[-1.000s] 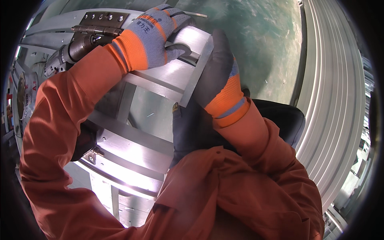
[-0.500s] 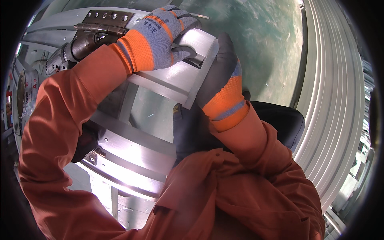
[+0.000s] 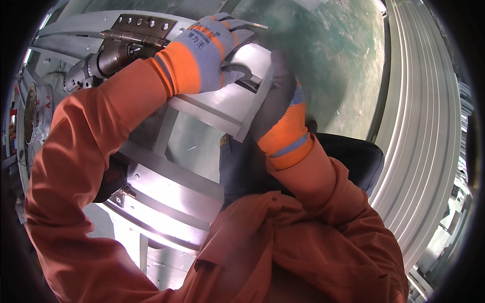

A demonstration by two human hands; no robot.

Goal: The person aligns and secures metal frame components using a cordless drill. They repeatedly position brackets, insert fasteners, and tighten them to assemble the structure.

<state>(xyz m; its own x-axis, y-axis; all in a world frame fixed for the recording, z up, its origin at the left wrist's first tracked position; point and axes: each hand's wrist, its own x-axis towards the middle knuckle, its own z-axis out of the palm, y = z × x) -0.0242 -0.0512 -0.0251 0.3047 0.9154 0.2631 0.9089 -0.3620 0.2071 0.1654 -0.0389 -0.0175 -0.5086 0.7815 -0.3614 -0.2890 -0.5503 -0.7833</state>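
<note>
My left hand [image 3: 204, 55], in a grey and orange glove, curls over the end of a silver metal profile [image 3: 207, 108]. Its thumb reaches toward a dark slot [image 3: 251, 83] in the profile's upper face. Across that end stands a flat metal end plate [image 3: 252, 116]. My right hand [image 3: 280, 96], gloved in dark grey and orange, presses along the plate's outer side, with its thumb over the upper edge. Its other fingers are mostly hidden, and its tip is slightly blurred. Beside my left wrist lies a power drill [image 3: 103, 63], untouched.
A dark hinge [image 3: 144, 30] sits on the frame beyond the drill. Nearer me is another bright frame bar [image 3: 172, 189] with screws and a small bracket. Long metal profiles [image 3: 419, 121] are stacked along the right, beyond the green floor [image 3: 348, 65]. A tape roll [image 3: 38, 111] is at far left.
My right thumb has come over the end plate's upper edge. The view has shifted slightly, while my left hand stays on the profile.
</note>
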